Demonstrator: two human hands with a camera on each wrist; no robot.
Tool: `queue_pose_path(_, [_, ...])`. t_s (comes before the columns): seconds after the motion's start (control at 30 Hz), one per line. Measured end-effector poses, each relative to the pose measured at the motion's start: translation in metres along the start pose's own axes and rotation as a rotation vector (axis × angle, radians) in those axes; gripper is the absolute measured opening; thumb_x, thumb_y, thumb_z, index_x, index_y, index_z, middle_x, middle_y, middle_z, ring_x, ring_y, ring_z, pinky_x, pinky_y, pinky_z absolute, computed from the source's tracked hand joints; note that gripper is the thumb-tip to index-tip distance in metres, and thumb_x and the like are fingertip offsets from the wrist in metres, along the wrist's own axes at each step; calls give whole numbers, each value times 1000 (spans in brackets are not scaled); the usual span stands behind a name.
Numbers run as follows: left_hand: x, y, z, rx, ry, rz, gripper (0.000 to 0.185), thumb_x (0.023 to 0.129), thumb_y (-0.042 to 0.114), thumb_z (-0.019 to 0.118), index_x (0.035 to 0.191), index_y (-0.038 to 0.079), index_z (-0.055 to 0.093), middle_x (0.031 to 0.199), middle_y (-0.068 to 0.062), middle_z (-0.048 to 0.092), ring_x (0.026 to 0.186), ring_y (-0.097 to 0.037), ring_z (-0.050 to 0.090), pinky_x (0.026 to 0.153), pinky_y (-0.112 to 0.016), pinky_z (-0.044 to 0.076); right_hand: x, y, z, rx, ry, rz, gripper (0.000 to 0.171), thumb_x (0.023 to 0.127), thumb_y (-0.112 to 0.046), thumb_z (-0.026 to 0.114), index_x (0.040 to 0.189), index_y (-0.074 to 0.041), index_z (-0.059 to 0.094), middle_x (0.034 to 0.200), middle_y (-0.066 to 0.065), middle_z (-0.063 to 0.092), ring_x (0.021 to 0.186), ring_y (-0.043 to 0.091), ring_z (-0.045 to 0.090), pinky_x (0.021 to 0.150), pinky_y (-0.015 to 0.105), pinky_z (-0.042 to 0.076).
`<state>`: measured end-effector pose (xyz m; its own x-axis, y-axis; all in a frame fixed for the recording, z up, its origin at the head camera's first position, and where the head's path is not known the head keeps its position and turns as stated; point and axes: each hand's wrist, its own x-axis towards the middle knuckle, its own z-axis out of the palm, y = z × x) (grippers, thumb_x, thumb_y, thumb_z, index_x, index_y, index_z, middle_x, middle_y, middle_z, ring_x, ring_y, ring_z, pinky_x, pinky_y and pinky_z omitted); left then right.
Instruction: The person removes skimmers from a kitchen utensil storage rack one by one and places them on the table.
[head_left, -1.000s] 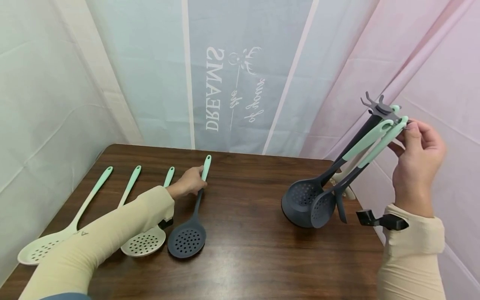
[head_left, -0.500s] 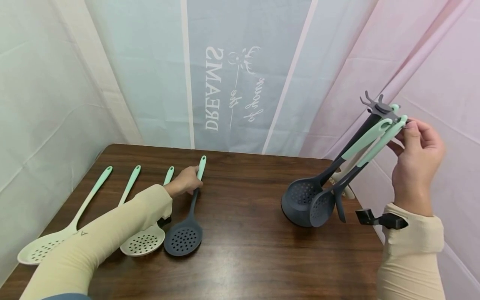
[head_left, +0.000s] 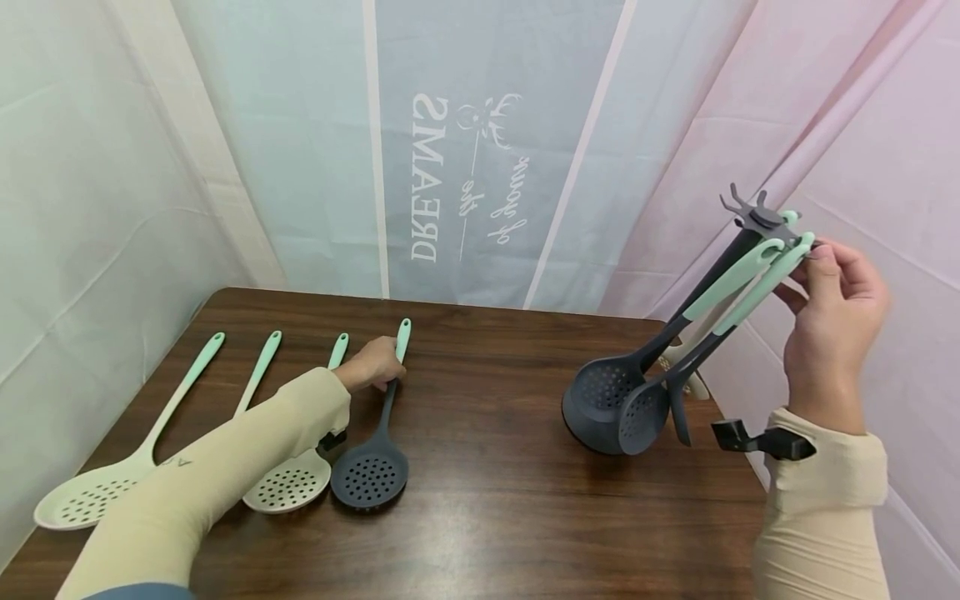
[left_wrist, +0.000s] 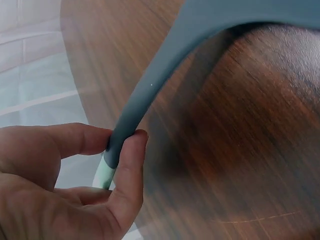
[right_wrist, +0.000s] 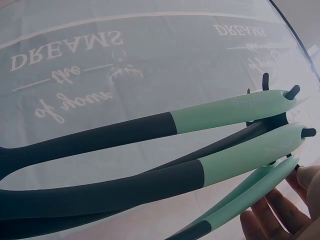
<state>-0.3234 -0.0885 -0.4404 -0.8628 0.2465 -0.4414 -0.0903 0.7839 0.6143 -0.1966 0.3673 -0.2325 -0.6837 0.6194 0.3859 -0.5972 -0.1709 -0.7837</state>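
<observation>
My left hand pinches the handle of a dark grey skimmer with a mint end, and its holed head lies low over the table. In the left wrist view thumb and fingers grip the skimmer's shaft where grey meets mint. At the right, a dark utensil rack carries several hanging utensils with mint handles. My right hand pinches the rack at a hook beside a mint handle. Fingers of that hand touch near the handle's end in the right wrist view; their exact contact is partly hidden.
Several cream skimmers with mint handles lie in a row on the left of the brown table, one holed head close to the grey skimmer. The left forearm covers part of them. Curtains with lettering hang behind the table.
My left hand has shifted the grey skimmer slightly left, beside the cream ones, and its handle end now sits a little nearer to me. The right hand and the rack stay nearly still.
</observation>
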Motion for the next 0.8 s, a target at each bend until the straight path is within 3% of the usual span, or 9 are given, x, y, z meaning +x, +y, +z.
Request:
queue_pose_path(0.3, [11,-7,3,61,-20,-55,9,96,0,57,100,-6,52,92,-17,51,63,-25,68,59,-34,60,1,-1,1,13,-21,-8,34,89,-1,77,116,16,66,93,19,73,74,26,71,62,31,61])
queue_pose_path(0.4, [13,-8,4,74,-21,-58,8,95,0,57,89,-2,51,85,-13,49,60,-22,66,57,-33,60,1,-2,1,-9,-14,-2,32,89,-2,77,114,15,67,94,19,72,77,26,72,64,31,61])
queue_pose_path(0.6, [14,-8,5,115,-13,-63,11,95,1,59,87,0,51,84,-12,50,55,-19,64,56,-31,59,2,-2,1,-18,-8,5,30,89,-2,77,112,15,67,95,19,73,78,26,72,64,31,61])
queue_pose_path(0.8, [16,-9,4,118,-34,-48,10,94,3,61,89,-3,56,86,-16,54,63,-22,64,59,-34,60,0,-1,-1,-25,-7,-1,32,90,-2,77,114,16,67,96,19,73,79,27,72,64,31,61])
